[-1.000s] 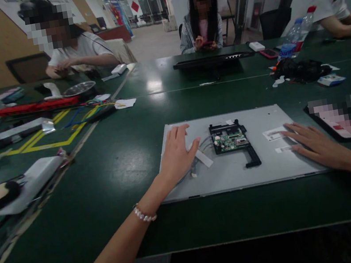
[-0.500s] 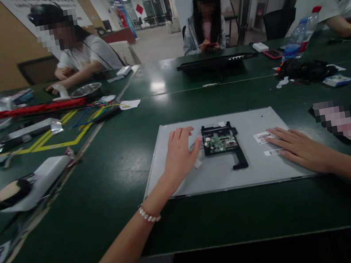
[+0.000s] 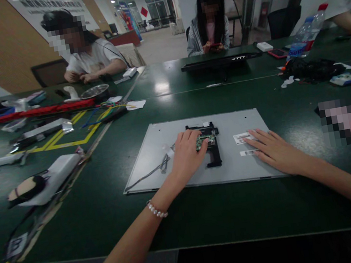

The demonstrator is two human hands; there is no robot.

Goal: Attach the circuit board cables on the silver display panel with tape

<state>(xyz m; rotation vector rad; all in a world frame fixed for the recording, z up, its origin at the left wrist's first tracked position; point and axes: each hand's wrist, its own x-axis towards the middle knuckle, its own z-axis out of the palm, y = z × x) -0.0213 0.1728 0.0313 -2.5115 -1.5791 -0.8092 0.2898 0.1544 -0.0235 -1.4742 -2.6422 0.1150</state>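
Note:
A pale flat panel [image 3: 145, 154] lies on the green table in front of me. On it sits a black plastic frame [image 3: 215, 156] with a green circuit board [image 3: 210, 140]. My left hand [image 3: 185, 152] is over the left part of the board, thumb and fingers apart; whether the fingertips touch it I cannot tell. A thin grey cable [image 3: 149, 175] runs from beside that hand to the panel's left corner. My right hand [image 3: 276, 150] lies flat on the panel's right side, fingers spread, its tips at two white labels [image 3: 242, 138].
A flat black screen-like object [image 3: 218, 62] stands at the table's far side. Bottles [image 3: 306, 35] and a black bundle [image 3: 309, 67] are at the right. A white item with a penguin-like pouch [image 3: 51, 174], wires and a red strip [image 3: 40, 111] lie left. Several people sit around.
The panel with the frame has shifted left, and my right hand has moved left with it. My left hand now covers part of the board, and the grey cable has come into view.

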